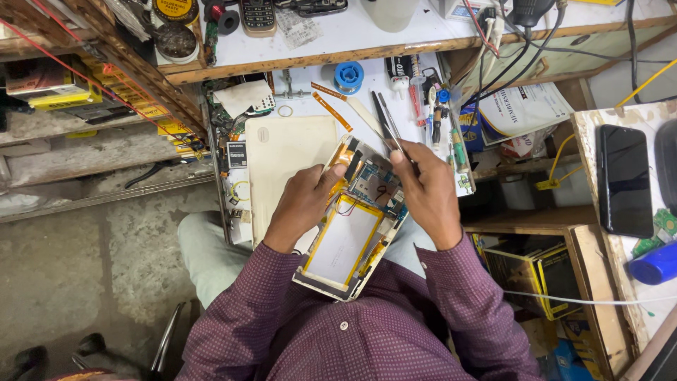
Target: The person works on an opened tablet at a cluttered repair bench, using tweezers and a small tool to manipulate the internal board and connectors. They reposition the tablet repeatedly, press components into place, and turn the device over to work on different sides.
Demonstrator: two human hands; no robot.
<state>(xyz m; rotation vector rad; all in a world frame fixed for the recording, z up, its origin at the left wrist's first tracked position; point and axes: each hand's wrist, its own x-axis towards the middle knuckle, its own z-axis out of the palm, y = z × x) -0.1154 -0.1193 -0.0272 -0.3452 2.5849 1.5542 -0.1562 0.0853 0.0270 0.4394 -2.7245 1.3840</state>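
An opened tablet (350, 236) lies tilted over my lap, its silver battery with yellow edging and its blue circuit board exposed. My left hand (305, 201) grips the tablet's upper left edge, thumb on the frame near the orange flex cable. My right hand (426, 190) holds thin metal tweezers (386, 127), their handles pointing up and away and their tips down at the circuit board. The tablet's cream back cover (285, 159) lies flat on the bench just behind my left hand.
The white bench (317, 99) carries a blue solder spool (348, 75), screwdrivers (431, 116), flex strips and small parts. A black phone (625, 180) lies on the wooden shelf at right, next to a blue bottle (656, 263). Cables hang at upper right. Concrete floor at left.
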